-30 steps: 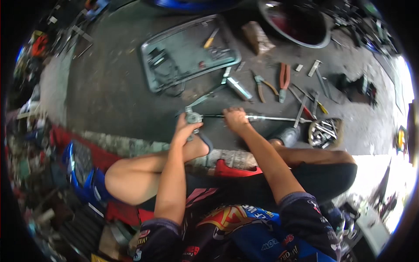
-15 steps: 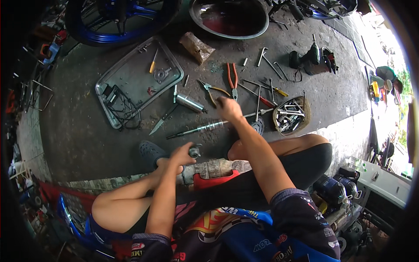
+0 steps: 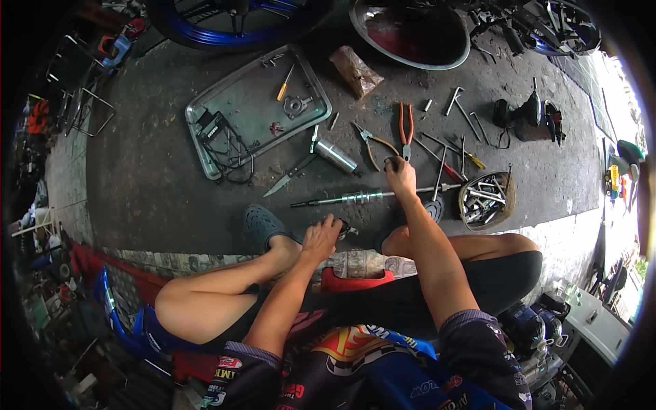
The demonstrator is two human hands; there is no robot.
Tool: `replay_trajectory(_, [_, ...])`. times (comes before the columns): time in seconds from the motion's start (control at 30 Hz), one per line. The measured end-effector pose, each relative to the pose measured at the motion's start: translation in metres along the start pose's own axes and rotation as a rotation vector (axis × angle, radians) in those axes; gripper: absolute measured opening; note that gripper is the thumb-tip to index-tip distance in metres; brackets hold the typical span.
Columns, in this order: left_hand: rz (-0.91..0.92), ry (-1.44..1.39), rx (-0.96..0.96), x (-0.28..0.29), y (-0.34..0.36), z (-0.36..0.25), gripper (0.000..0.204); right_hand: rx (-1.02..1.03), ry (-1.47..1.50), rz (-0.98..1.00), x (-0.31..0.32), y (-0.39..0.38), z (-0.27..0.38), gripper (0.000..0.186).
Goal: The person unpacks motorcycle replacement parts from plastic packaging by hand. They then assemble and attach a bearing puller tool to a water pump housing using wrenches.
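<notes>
My left hand [image 3: 321, 238] curls around a metal fitting [image 3: 347, 229], partly hidden by my fingers, beside a clog on my foot. My right hand [image 3: 400, 176] reaches forward with closed fingers by the yellow-handled pliers [image 3: 368, 147] and red-handled pliers [image 3: 403, 121]; whatever its fingertips hold is too small to make out. A long steel rod [image 3: 321, 201] lies crosswise under my right hand. Left of that hand are a steel cylinder [image 3: 335, 156] and a knife [image 3: 280, 183]. To the right, a container [image 3: 486, 201] holds several wrenches and sockets.
A clear tray [image 3: 193, 133] with parts, a crumpled bag [image 3: 354, 72], a metal basin [image 3: 410, 37], a blue wheel [image 3: 198, 34] and a dark power tool [image 3: 526, 116] surround the work spot. My crossed legs border the near edge; more tools lie at right.
My right hand has left the rod and moved forward to the pliers. My left hand, with the fitting, has drawn away from the rod and lately shifted right. The camera view has shifted.
</notes>
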State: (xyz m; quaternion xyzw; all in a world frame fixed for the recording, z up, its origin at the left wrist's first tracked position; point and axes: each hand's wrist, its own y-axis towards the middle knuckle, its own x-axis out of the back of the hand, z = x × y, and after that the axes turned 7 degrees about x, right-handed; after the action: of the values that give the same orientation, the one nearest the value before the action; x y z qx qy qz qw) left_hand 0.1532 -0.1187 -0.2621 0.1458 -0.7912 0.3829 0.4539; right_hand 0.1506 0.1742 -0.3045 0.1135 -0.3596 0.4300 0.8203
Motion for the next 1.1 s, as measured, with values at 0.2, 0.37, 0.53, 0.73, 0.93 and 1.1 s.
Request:
replay_trajectory(0.2, [-0.052,0.081,-0.014,-0.003,0.003,0.003,0.070,0.037,-0.106,0.173,-0.003,-0.014,0.023,0.023])
replay_trajectory(0.37, [-0.094,0.188,-0.061,-0.022,0.004,0.015,0.076,0.124,-0.240,0.502,-0.002,-0.004,0.053,0.031])
replay_trajectory(0.53, [-0.074,0.186,-0.018,-0.029,0.006,0.018,0.084,0.017,-0.557,0.629,0.042,0.049,0.052,0.033])
replay_trajectory(0.73, [-0.011,0.124,0.059,-0.018,0.000,0.018,0.089,-0.117,-0.862,0.670,0.082,0.037,-0.011,0.042])
replay_trajectory(0.93, [-0.132,0.083,0.034,-0.038,0.013,0.009,0.078,-0.084,-0.728,0.336,0.073,0.032,-0.090,0.035])
replay_trajectory(1.1, [-0.082,0.005,0.051,-0.037,0.020,0.010,0.072,0.068,-0.534,0.115,0.063,0.067,-0.093,0.025])
